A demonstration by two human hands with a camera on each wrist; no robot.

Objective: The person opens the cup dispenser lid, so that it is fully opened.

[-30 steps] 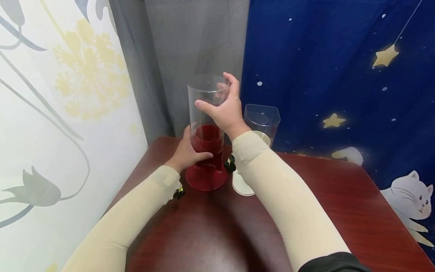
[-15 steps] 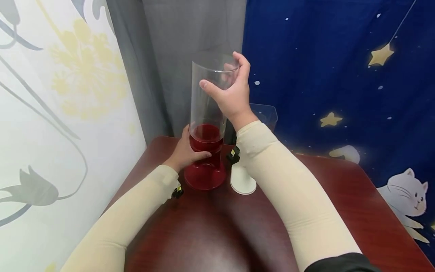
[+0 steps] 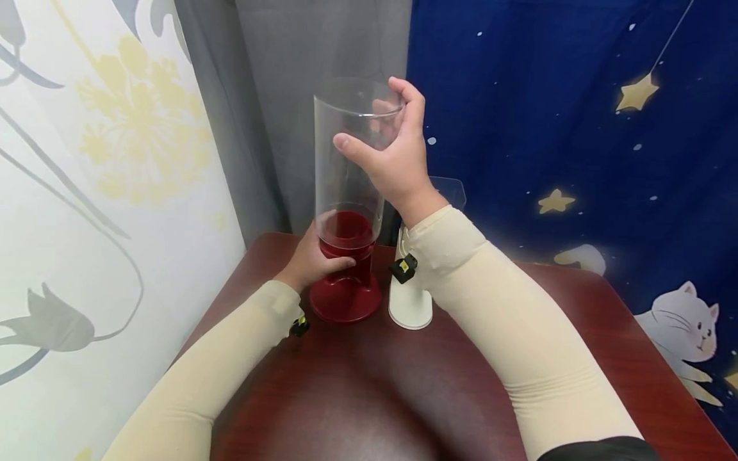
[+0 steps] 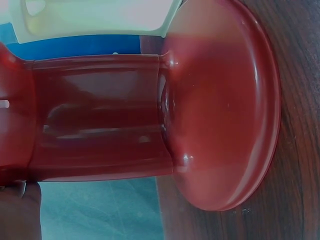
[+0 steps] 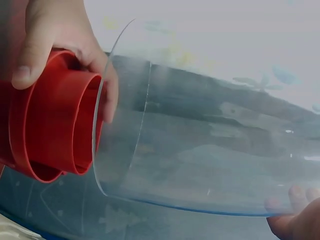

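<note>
Right above the red stand, the clear tube stands upright; right hand grips its top; left hand holds the stand.

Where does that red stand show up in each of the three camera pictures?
Head view: the red stand is at centre, on the table, with the left hand gripping its neck.
Left wrist view: it fills the picture, lying sideways, its round foot to the right.
Right wrist view: its open top is at the left edge, just out of the clear tube.
Shared landmark: the stand's red neck, which the left hand holds.
</note>
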